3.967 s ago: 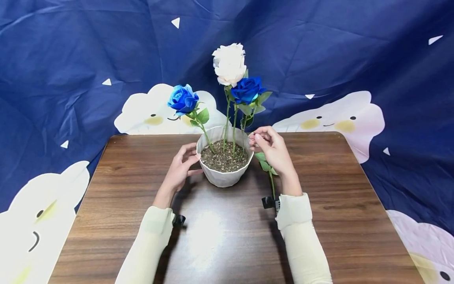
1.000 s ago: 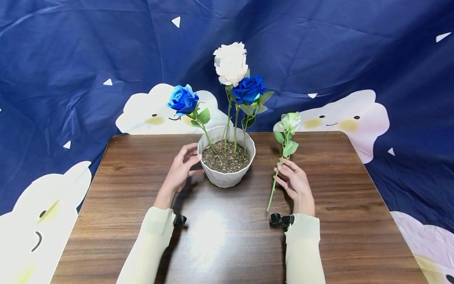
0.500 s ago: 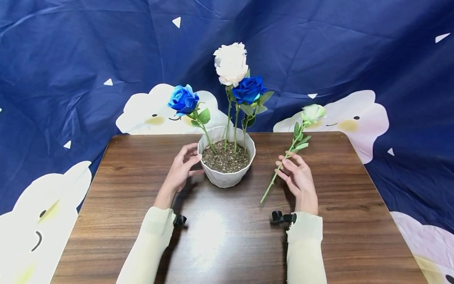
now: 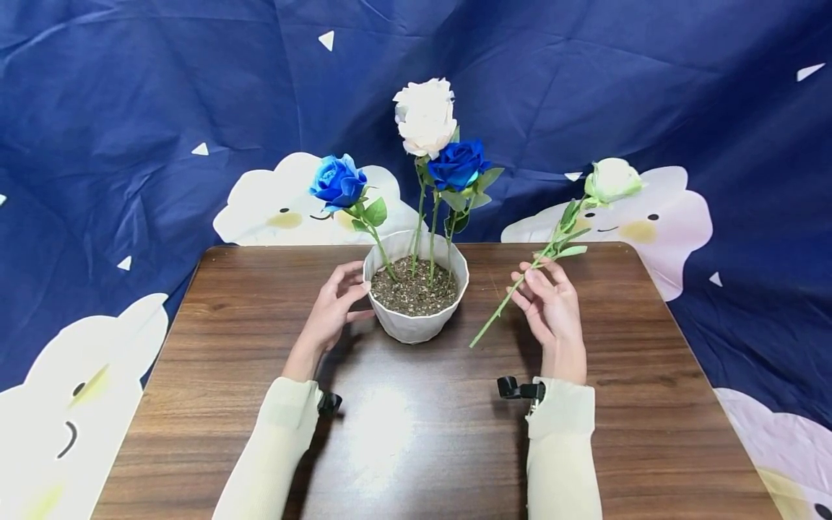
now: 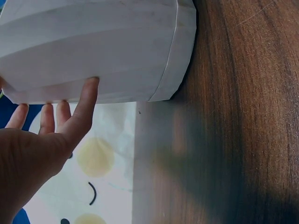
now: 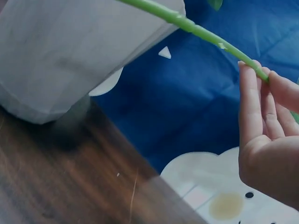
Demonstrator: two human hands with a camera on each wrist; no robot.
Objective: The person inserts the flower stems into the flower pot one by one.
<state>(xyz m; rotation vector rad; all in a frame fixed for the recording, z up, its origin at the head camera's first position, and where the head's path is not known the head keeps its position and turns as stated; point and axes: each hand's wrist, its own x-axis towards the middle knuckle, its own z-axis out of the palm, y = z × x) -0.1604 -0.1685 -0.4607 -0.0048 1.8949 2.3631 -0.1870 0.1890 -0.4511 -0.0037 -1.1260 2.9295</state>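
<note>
A white faceted flowerpot filled with soil stands on the table. In it are a light-blue rose leaning left, a tall white rose and a dark-blue rose. My left hand rests its fingertips against the pot's left side; the left wrist view shows them spread along its wall. Right of the pot my right hand pinches the green stem of a pale green-white rose between thumb and fingers. Its bloom tilts up to the right, the stem's cut end pointing toward the pot.
The brown wooden table extends under both forearms and has rounded back corners. A dark blue cloth printed with white clouds hangs behind it. Black camera mounts sit at both wrists.
My right hand has left the potted stems and picked up the green-white rose from the table. It has since raised the rose and tilted its bloom rightward. The left hand stays at the pot.
</note>
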